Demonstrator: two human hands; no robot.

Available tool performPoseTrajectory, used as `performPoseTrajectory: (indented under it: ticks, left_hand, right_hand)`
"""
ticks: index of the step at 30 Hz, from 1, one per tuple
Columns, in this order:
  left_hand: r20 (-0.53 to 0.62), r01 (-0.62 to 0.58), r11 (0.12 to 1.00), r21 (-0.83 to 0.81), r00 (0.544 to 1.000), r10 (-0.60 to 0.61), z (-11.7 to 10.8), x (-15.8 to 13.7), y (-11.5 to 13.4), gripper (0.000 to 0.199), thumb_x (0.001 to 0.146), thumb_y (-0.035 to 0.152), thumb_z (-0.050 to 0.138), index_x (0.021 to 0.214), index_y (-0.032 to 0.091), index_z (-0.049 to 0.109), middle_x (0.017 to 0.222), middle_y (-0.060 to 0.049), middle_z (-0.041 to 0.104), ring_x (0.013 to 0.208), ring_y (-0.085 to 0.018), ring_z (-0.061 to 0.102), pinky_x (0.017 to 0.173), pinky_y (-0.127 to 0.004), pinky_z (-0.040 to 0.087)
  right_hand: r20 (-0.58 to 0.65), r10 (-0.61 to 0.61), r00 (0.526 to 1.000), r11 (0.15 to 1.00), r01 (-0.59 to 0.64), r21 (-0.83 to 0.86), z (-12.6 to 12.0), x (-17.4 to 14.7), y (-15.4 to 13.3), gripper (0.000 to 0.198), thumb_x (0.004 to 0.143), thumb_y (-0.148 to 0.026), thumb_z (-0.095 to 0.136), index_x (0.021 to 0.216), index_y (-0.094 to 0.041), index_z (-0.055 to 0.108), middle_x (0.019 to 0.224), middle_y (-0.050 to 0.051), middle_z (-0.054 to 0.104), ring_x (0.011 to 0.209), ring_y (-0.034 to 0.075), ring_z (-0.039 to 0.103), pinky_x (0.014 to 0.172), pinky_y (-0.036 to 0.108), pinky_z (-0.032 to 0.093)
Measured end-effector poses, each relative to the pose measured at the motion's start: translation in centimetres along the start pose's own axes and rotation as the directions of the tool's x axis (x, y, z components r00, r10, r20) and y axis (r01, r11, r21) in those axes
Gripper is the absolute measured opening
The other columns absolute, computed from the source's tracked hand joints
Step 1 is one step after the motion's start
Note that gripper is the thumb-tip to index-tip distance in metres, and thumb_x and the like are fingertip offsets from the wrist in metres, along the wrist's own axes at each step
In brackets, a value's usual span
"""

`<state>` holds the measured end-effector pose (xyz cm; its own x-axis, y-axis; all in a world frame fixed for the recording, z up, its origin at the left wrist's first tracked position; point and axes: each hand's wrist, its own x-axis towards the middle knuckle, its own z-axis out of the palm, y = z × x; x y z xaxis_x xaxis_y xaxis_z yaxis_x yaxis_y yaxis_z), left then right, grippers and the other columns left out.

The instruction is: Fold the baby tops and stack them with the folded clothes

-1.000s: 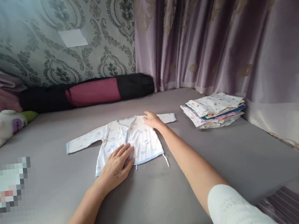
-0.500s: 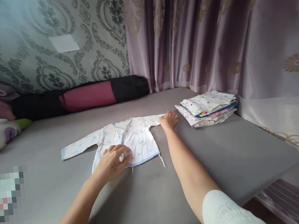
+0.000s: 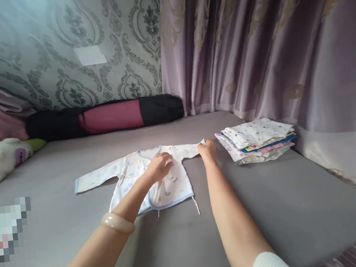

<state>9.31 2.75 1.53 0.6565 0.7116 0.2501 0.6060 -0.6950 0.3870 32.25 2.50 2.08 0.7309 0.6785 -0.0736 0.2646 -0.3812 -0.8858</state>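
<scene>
Baby shirt (image 3: 170,184) lay flat mid-bed (image 3: 267,209). Left hand (image 3: 159,167) rested loosely open on its chest; right hand (image 3: 207,151) pinched the right sleeve cuff. Probably light, limp, non-slippery; best gripped at cuffs or hem. Folded stack (image 3: 257,138) far right.

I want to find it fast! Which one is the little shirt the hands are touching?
Look at the grey mattress below the purple curtain. In its middle lies a white baby shirt, spread flat under the left hand and right hand. Unlike the folded pile beside it, its sleeves stretch out.
</scene>
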Motion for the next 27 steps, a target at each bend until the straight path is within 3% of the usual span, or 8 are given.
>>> performPoseTrajectory:
  ticks: [3, 8, 10, 13, 14, 19, 27]
  left_hand:
    - [-0.030, -0.004, 0.999, 0.031, 1.000, 0.005, 1.5, 1.9, -1.0, 0.039, 0.088, 0.034, 0.047, 0.119, 0.015, 0.061, 0.127, -0.015, 0.060, 0.124, -0.029, 0.050, 0.106, -0.045, 0.039]
    - [0.054, 0.098, 0.992, 0.080, 0.993, -0.103, 2.7, 3.3, -1.8, 0.052, 0.086, 0.046, 0.051, 0.129, 0.019, 0.054, 0.140, -0.012, 0.052, 0.133, -0.032, 0.040, 0.112, -0.046, 0.033]
    - [0.086, 0.140, 0.986, 0.088, 0.985, -0.148, 2.8, 3.3, -1.9, 0.058, 0.086, 0.049, 0.050, 0.134, 0.017, 0.050, 0.144, -0.013, 0.047, 0.135, -0.033, 0.037, 0.112, -0.046, 0.031]
    - [0.117, 0.189, 0.979, 0.079, 0.973, -0.198, 2.6, 3.2, -1.8, 0.067, 0.086, 0.054, 0.048, 0.140, 0.014, 0.042, 0.150, -0.015, 0.038, 0.139, -0.034, 0.031, 0.114, -0.045, 0.028]
    - [0.125, 0.202, 0.976, 0.075, 0.970, -0.210, 2.6, 3.2, -1.7, 0.070, 0.086, 0.056, 0.046, 0.141, 0.014, 0.039, 0.151, -0.016, 0.036, 0.141, -0.034, 0.028, 0.114, -0.046, 0.026]
    - [0.174, 0.256, 0.962, 0.094, 0.947, -0.269, 2.5, 3.3, -1.4, 0.075, 0.086, 0.063, 0.043, 0.144, 0.017, 0.031, 0.155, -0.016, 0.028, 0.144, -0.036, 0.018, 0.113, -0.052, 0.024]
    - [0.276, 0.300, 0.936, 0.185, 0.898, -0.343, 1.4, 4.7, -1.3, 0.089, 0.075, 0.075, 0.047, 0.146, 0.022, 0.030, 0.157, -0.017, 0.019, 0.142, -0.044, 0.015, 0.110, -0.056, 0.022]
  right_hand:
    - [0.075, 0.010, 0.997, 0.986, -0.022, 0.168, 0.1, 0.6, -0.2, 0.014, 0.072, -0.021, 0.058, 0.080, -0.020, 0.070, 0.085, 0.008, 0.071, 0.098, 0.030, 0.065, 0.080, 0.037, 0.051]
    - [0.212, 0.009, 0.977, 0.890, -0.104, 0.444, 0.3, 1.1, -1.0, 0.011, 0.076, -0.025, 0.060, 0.084, -0.019, 0.065, 0.075, 0.002, 0.070, 0.081, 0.019, 0.068, 0.069, 0.029, 0.055]
    - [0.316, -0.012, 0.949, 0.784, -0.187, 0.592, 0.2, 1.2, -1.3, 0.010, 0.078, -0.022, 0.057, 0.084, -0.017, 0.063, 0.078, 0.004, 0.071, 0.084, 0.019, 0.068, 0.073, 0.032, 0.056]
    - [0.493, -0.120, 0.862, 0.514, -0.371, 0.774, 0.1, 1.1, -1.3, 0.009, 0.080, -0.019, 0.054, 0.083, -0.018, 0.063, 0.083, 0.006, 0.072, 0.097, 0.020, 0.067, 0.084, 0.037, 0.055]
    - [0.522, -0.158, 0.838, 0.458, -0.406, 0.791, 0.1, 1.0, -1.3, 0.010, 0.080, -0.020, 0.054, 0.084, -0.018, 0.063, 0.085, 0.006, 0.072, 0.102, 0.020, 0.065, 0.088, 0.038, 0.054]
    - [0.560, -0.241, 0.793, 0.513, -0.385, 0.767, 0.3, 0.6, -1.4, 0.020, 0.088, -0.029, 0.049, 0.095, -0.019, 0.065, 0.100, 0.007, 0.072, 0.117, 0.021, 0.057, 0.095, 0.044, 0.049]
    - [0.614, -0.344, 0.710, 0.574, -0.358, 0.736, 1.3, 0.0, -2.7, 0.033, 0.091, -0.041, 0.046, 0.107, -0.020, 0.065, 0.103, 0.009, 0.069, 0.114, 0.023, 0.058, 0.093, 0.049, 0.050]
